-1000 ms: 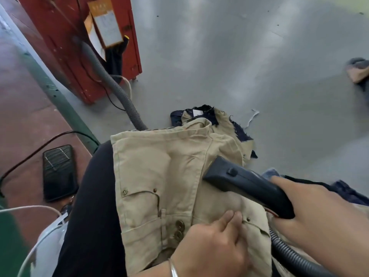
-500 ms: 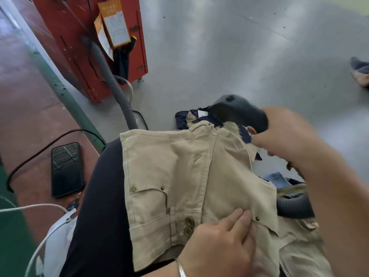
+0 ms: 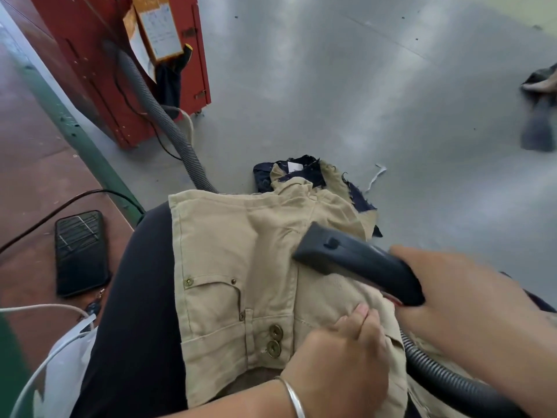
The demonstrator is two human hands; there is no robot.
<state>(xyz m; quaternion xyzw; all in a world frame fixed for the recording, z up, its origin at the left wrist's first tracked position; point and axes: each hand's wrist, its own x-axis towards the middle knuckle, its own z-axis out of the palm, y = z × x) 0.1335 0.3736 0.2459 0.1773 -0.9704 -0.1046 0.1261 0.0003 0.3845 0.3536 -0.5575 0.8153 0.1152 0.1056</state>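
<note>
Draped over the lap and across a black-clad thigh [image 3: 135, 297], near centre: khaki trousers [image 3: 235, 260], waistband and two brass buttons [image 3: 275, 339] toward the near side, far end falling past the knee and out of sight. Pressed mouth-down on the cloth right of the fly seam: a dark vacuum nozzle [image 3: 355, 260], its rear half buried in the right hand [image 3: 470, 303], clenched round the grip, fingers mostly hidden underneath, wrist cut off by the right edge. Trailing from the nozzle toward the near right corner and cut by the frame: a ribbed grey hose [image 3: 452, 381]. Just near of the nozzle, on the waistband: the left hand [image 3: 340, 357], fingers bunched with tips on the cloth, holding it down; cannot tell whether a fold is pinched, thumb hidden. On that wrist, a thin silver bangle [image 3: 294, 396]. Beyond the knee, partly covered by the khaki: frayed navy and tan scraps [image 3: 301, 173] on the grey floor [image 3: 361, 86], wide and bare to the far right apart from a blurred dark bundle [image 3: 539, 110] cut by the edge. Far left: a red cabinet [image 3: 90, 70], top cropped, with a second hose [image 3: 162, 116] running from it down behind the khaki edge. Left of the thigh: a dark phone [image 3: 81, 251] lying flat, a black cable [image 3: 60, 203] and white cables [image 3: 45, 309], ends out of view
</note>
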